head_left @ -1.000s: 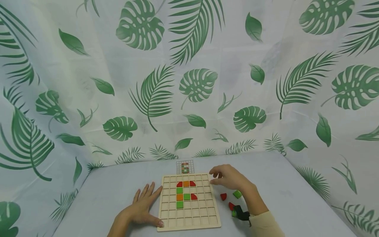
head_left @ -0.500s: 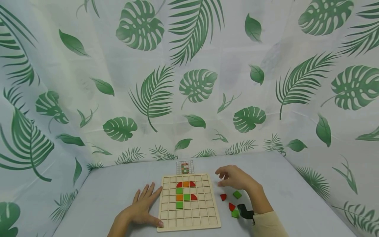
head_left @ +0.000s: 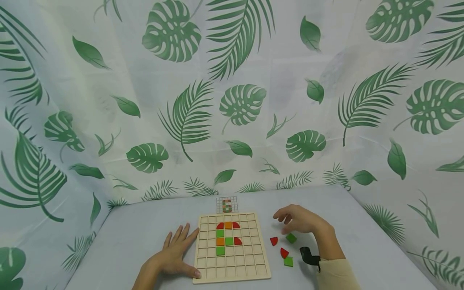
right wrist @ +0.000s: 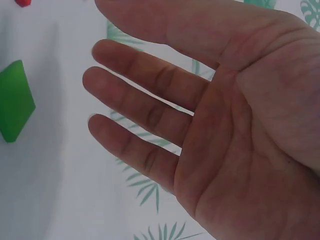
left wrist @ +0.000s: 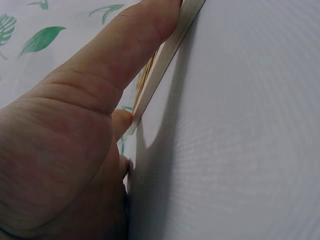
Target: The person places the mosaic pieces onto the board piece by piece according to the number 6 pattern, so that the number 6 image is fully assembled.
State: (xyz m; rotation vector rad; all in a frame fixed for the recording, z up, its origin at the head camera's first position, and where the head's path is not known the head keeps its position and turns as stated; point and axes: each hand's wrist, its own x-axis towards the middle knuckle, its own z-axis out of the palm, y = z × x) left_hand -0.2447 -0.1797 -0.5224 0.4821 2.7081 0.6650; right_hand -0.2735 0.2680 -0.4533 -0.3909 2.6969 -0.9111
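A wooden grid board lies on the table, with several red, orange and green tiles set in its cells. My left hand rests along its left side, fingers spread; in the left wrist view the thumb touches the board's edge. Right of the board, my right hand hovers with relaxed fingers, and the right wrist view shows its palm bare. Below it lie a green square tile, a red quarter-round tile, a second red one and another green square.
A small grid card with a coloured figure lies behind the board. A black wrist-worn device is on the right wrist. A white leaf-print cloth hangs around the white table.
My right hand has moved right, away from the board's upper right corner, to near the loose tiles, uncovering the lower green one. The left hand and the board tiles stay put.
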